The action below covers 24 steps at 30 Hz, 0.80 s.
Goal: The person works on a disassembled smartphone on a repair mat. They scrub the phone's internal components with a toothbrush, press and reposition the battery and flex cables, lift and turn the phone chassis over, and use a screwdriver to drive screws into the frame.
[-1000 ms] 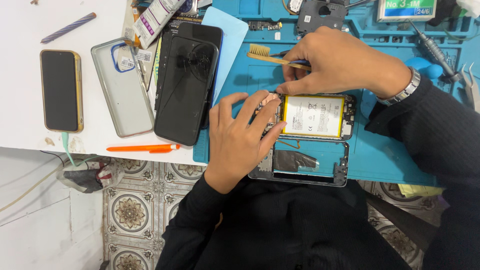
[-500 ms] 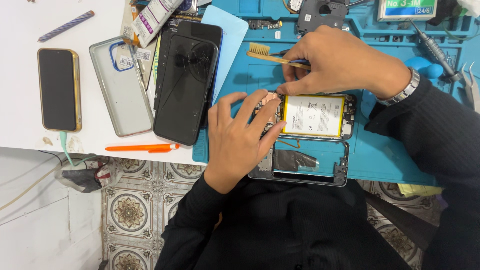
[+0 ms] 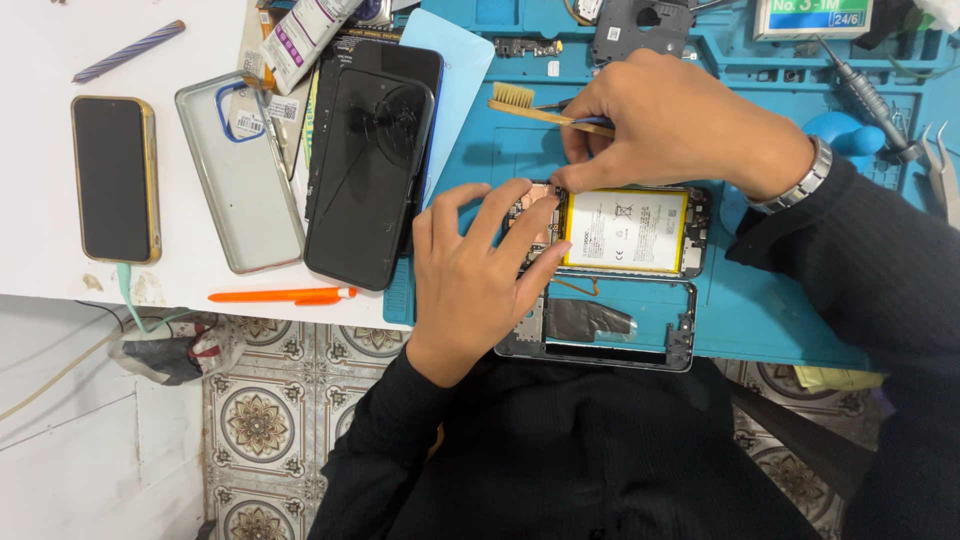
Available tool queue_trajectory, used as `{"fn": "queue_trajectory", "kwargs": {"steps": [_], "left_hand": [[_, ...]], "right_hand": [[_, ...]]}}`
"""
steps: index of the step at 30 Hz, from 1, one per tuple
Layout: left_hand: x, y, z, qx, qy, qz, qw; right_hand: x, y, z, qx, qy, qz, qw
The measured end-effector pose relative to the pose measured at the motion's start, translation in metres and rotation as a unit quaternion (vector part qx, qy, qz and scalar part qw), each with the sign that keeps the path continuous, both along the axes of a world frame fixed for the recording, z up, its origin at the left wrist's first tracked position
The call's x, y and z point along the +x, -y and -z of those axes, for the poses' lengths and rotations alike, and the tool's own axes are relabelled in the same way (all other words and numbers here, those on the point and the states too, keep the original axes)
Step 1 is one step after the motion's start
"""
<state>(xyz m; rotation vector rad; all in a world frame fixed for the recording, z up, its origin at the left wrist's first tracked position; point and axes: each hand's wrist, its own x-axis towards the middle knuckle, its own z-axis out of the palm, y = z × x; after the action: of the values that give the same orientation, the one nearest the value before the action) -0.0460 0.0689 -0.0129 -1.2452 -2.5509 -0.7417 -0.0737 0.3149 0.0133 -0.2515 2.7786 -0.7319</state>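
An opened phone (image 3: 640,232) with a white and yellow battery lies on the blue work mat (image 3: 760,310). My left hand (image 3: 480,275) rests on the phone's left end, fingers pressing its exposed board. My right hand (image 3: 680,125) hovers over the top left corner of the phone, pinching a thin tool whose tip meets the board; a wooden brush (image 3: 530,105) pokes out from under those fingers. Below the phone lies a detached frame (image 3: 600,330) with a dark patch.
A cracked black phone (image 3: 370,160) lies on a light blue sheet left of the mat. Farther left are a clear case (image 3: 235,170), a gold-edged phone (image 3: 113,178), an orange pen (image 3: 280,295) and a purple pencil (image 3: 130,50). Tweezers (image 3: 940,170) and a screwdriver (image 3: 865,95) sit at right.
Both hands stay on the opened phone with only slight finger shifts. The view has drifted a little.
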Motion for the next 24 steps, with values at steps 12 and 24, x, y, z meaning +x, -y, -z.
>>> {"fn": "queue_trajectory", "kwargs": {"steps": [12,24], "left_hand": [[0.005,-0.007,-0.004,-0.005,0.005,0.004,1.0],[0.014,-0.014,-0.01,-0.001,0.01,0.004,1.0]], "right_hand": [[0.004,0.002,-0.005,-0.032,0.034,0.036,0.998],[0.009,-0.003,-0.004,-0.049,0.023,0.032,0.998]]}}
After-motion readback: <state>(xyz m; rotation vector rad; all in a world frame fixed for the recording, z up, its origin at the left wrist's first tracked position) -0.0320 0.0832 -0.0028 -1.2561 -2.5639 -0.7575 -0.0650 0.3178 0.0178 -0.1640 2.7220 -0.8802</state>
